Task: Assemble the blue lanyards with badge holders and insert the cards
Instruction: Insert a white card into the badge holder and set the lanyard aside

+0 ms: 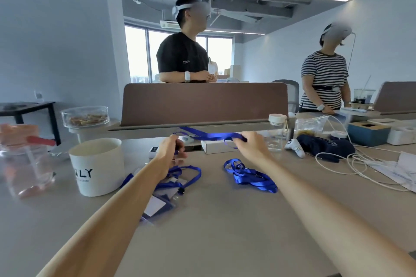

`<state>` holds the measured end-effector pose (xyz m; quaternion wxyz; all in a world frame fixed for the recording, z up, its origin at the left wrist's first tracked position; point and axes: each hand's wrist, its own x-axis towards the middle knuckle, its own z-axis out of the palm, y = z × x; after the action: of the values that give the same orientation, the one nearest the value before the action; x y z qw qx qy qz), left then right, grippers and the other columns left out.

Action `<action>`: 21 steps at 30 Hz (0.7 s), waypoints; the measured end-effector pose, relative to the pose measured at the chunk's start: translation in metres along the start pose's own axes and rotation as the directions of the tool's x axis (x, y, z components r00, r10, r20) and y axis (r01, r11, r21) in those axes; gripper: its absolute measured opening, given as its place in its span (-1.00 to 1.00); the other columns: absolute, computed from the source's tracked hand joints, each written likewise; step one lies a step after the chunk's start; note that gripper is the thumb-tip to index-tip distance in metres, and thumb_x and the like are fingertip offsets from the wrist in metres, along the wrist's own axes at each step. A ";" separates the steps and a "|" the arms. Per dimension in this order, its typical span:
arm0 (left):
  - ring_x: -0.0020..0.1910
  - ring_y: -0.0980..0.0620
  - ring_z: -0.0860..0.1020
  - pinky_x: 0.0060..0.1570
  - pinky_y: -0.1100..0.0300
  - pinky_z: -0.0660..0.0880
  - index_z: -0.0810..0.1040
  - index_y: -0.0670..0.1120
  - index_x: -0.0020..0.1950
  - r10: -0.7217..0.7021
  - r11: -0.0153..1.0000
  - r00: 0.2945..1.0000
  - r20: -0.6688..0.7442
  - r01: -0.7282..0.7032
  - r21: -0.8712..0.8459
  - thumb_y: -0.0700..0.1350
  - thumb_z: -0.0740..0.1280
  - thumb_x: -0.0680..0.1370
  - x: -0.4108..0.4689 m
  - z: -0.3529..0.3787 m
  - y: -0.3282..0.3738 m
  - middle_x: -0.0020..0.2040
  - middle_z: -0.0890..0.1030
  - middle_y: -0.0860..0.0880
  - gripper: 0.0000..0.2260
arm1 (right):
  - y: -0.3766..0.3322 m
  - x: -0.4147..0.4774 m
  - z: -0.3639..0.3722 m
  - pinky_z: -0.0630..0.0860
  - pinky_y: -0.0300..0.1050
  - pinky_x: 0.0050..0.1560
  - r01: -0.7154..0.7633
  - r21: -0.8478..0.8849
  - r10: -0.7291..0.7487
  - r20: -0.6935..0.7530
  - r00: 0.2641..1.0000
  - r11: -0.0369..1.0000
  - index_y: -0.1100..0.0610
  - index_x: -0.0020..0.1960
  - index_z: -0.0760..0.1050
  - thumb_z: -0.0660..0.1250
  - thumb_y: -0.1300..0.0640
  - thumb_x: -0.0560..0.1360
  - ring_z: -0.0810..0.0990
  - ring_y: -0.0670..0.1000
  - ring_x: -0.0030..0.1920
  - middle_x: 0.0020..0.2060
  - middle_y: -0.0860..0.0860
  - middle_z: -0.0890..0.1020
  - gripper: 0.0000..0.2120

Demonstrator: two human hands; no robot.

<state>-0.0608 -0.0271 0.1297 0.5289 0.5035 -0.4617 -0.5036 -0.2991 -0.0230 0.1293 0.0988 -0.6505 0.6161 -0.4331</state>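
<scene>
Fingers (239, 140) of the right hand (251, 145) and left hand (168, 149) are clamped on a blue lanyard (209, 135) stretched between them at centre frame, above the desk (225, 231); another lanyard (249, 176) and badge holders (161, 202) lie below

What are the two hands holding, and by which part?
One blue lanyard, stretched between them. The left hand grips its strap at one side, the right hand pinches it at the other. Where its clip is cannot be told.
</scene>
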 end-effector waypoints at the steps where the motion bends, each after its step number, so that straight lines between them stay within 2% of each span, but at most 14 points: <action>1: -0.46 0.00 0.48 -0.34 0.19 0.43 0.43 -0.12 -0.28 -0.008 0.998 0.998 0.056 0.004 0.064 -0.07 0.09 0.61 -0.008 -0.007 -0.002 -0.43 0.44 -0.05 -0.69 | -0.009 -0.005 0.008 0.26 -0.13 -0.39 -0.004 0.028 0.003 0.049 0.999 1.000 0.10 -0.39 0.29 0.22 0.10 0.51 0.39 -0.03 -0.44 -0.49 -0.01 0.40 -0.69; 4: -0.48 -0.02 0.40 -0.38 0.20 0.45 0.41 -0.14 -0.39 -0.053 0.990 0.979 0.199 0.026 0.137 -0.03 0.14 0.60 -0.035 -0.026 -0.007 -0.52 0.40 -0.05 -0.61 | -0.034 -0.022 0.039 0.31 -0.10 -0.32 -0.004 0.125 -0.022 0.202 0.979 0.992 0.11 -0.38 0.29 0.21 0.00 0.44 0.48 0.04 -0.37 -0.48 0.01 0.40 -0.72; 6: -0.49 -0.04 0.42 -0.36 0.18 0.49 0.41 -0.16 -0.43 -0.085 0.992 0.967 0.241 0.060 0.112 -0.03 0.18 0.59 -0.055 -0.040 -0.011 -0.51 0.40 -0.10 -0.59 | -0.045 -0.033 0.064 0.31 -0.08 -0.29 -0.010 0.155 -0.032 0.267 0.963 0.988 0.09 -0.42 0.30 0.25 0.01 0.43 0.45 0.05 -0.38 -0.51 -0.03 0.40 -0.70; 8: -0.46 -0.05 0.42 -0.39 0.18 0.50 0.42 -0.16 -0.39 -0.088 0.996 0.964 0.251 0.087 0.018 -0.04 0.17 0.59 -0.073 -0.055 -0.018 -0.47 0.43 -0.11 -0.62 | -0.055 -0.045 0.087 0.47 -0.03 -0.23 0.024 0.181 -0.083 0.321 0.943 0.983 0.08 -0.38 0.43 0.29 -0.05 0.37 0.55 0.04 -0.36 -0.48 -0.08 0.54 -0.75; 10: -0.39 -0.05 0.45 -0.41 0.19 0.49 0.46 -0.17 -0.30 -0.043 0.992 0.978 0.203 0.066 -0.108 -0.08 0.14 0.60 -0.086 -0.071 -0.026 -0.39 0.49 -0.11 -0.68 | -0.063 -0.057 0.108 0.60 0.06 -0.08 0.053 0.256 -0.152 0.382 0.911 0.965 -0.01 -0.10 0.59 0.36 -0.04 0.41 0.64 0.03 -0.18 -0.24 -0.07 0.66 -0.87; 11: -0.35 -0.03 0.46 -0.40 0.22 0.45 0.52 -0.16 -0.24 -0.017 0.993 0.988 0.154 0.035 -0.115 -0.07 0.12 0.62 -0.091 -0.079 -0.031 -0.34 0.53 -0.09 -0.68 | -0.065 -0.064 0.118 0.58 0.05 -0.01 0.022 0.323 -0.165 0.425 0.890 0.946 0.01 0.13 0.58 0.41 0.06 0.44 0.62 0.01 -0.06 -0.07 -0.04 0.64 -0.74; 12: -0.32 0.02 0.46 -0.36 0.25 0.38 0.59 -0.15 -0.15 0.006 0.998 0.995 0.096 0.000 -0.070 -0.05 0.09 0.64 -0.094 -0.087 -0.037 -0.28 0.56 -0.06 -0.65 | -0.066 -0.071 0.126 0.55 -0.02 0.05 -0.026 0.383 -0.163 0.452 0.877 0.923 0.10 0.31 0.48 0.44 0.14 0.43 0.56 -0.01 0.06 0.07 0.00 0.58 -0.54; 13: -0.30 0.06 0.42 -0.32 0.25 0.31 0.64 -0.12 -0.06 0.026 1.000 0.999 0.041 -0.027 0.001 -0.02 0.07 0.66 -0.097 -0.095 -0.043 -0.21 0.57 -0.03 -0.63 | -0.069 -0.080 0.131 0.53 -0.03 0.12 -0.073 0.415 -0.139 0.458 0.878 0.907 0.14 0.40 0.40 0.46 0.19 0.41 0.51 0.00 0.14 0.17 0.04 0.54 -0.41; 14: -0.29 0.08 0.38 -0.27 0.23 0.27 0.66 -0.09 0.02 0.038 0.997 0.999 -0.003 -0.038 0.071 0.01 0.07 0.67 -0.100 -0.102 -0.049 -0.16 0.57 0.00 -0.62 | -0.067 -0.088 0.138 0.52 -0.01 0.18 -0.104 0.423 -0.112 0.454 0.884 0.900 0.15 0.43 0.36 0.45 0.20 0.39 0.50 0.02 0.20 0.24 0.08 0.52 -0.37; 16: -0.32 0.09 0.31 -0.28 0.23 0.24 0.66 -0.08 0.08 0.019 0.994 0.999 -0.051 -0.014 0.105 0.04 0.10 0.67 -0.104 -0.115 -0.061 -0.20 0.50 -0.02 -0.63 | -0.062 -0.103 0.146 0.50 -0.05 0.16 -0.103 0.371 -0.068 0.421 0.905 0.923 0.14 0.42 0.38 0.38 0.13 0.32 0.52 0.07 0.22 0.29 0.11 0.51 -0.34; 18: -0.41 0.09 0.26 -0.38 0.28 0.26 0.64 -0.11 0.10 -0.019 1.000 0.998 -0.052 0.020 0.017 0.03 0.16 0.65 -0.106 -0.120 -0.070 -0.30 0.36 -0.03 -0.68 | -0.060 -0.114 0.148 0.49 -0.19 -0.03 -0.050 0.323 -0.097 0.424 0.901 0.945 0.17 0.38 0.42 0.36 0.15 0.32 0.58 0.06 0.10 0.24 0.07 0.52 -0.38; 19: -0.45 0.09 0.28 -0.43 0.29 0.30 0.63 -0.13 0.12 -0.031 0.999 0.998 -0.046 0.030 -0.025 0.01 0.20 0.64 -0.106 -0.120 -0.073 -0.32 0.34 -0.03 -0.71 | -0.059 -0.117 0.149 0.49 -0.21 -0.07 -0.026 0.308 -0.115 0.431 0.895 0.951 0.18 0.33 0.47 0.38 0.21 0.38 0.59 0.05 0.06 0.19 0.05 0.53 -0.49; 21: -0.48 0.08 0.40 -0.45 0.26 0.41 0.62 -0.16 0.14 -0.031 0.998 0.999 -0.032 0.030 -0.053 -0.04 0.28 0.61 -0.106 -0.113 -0.078 -0.33 0.40 -0.04 -0.76 | -0.058 -0.120 0.149 0.51 -0.17 0.00 0.027 0.313 -0.165 0.423 0.891 0.950 0.14 0.13 0.59 0.37 0.26 0.48 0.61 0.00 -0.01 0.04 0.01 0.62 -0.77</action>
<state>0.0391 0.0869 0.0459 0.5418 0.5045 -0.4317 -0.5153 -0.1396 0.0358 0.0249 0.3117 -0.7394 0.4716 -0.3657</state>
